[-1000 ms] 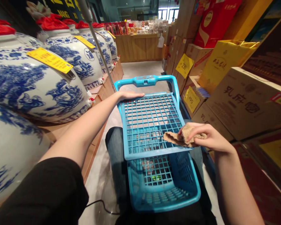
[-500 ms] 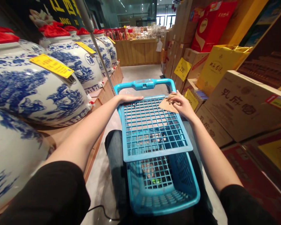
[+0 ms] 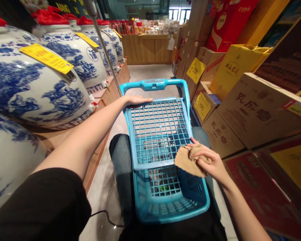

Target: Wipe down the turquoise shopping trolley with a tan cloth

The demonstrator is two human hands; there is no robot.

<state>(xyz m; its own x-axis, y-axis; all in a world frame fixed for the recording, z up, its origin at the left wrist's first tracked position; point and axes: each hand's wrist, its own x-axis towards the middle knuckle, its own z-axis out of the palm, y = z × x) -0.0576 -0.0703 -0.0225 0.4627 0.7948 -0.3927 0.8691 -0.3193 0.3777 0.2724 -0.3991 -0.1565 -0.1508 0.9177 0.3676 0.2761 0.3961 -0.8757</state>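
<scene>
Before me stands a blue plastic shopping basket (image 3: 172, 214) with a tall handle (image 3: 154, 85) at its far end. Its grid panel (image 3: 155, 129) covers the far part of the opening; the near part is uncovered. My left hand (image 3: 137, 99) lies with outstretched fingers on the panel's far left edge, near the base of the handle. My right hand (image 3: 210, 164) is closed on a tan cloth (image 3: 188, 160), bunched under the fingers. The cloth's loose flap spreads over the panel's near right corner. Through the basket's grid something small and green shows, too unclear to name.
Large blue-and-white jars (image 3: 62, 87) with red covers line a low wooden ledge on the left. Cardboard boxes (image 3: 263, 110) and a yellow gift bag (image 3: 229, 67) crowd the right. A thin metal pole (image 3: 105, 47) rises beside the basket. Farther off is a wooden counter (image 3: 145, 50).
My right hand has moved with the cloth from the panel's far right corner down its right side towards me. My left hand stays on the far edge.
</scene>
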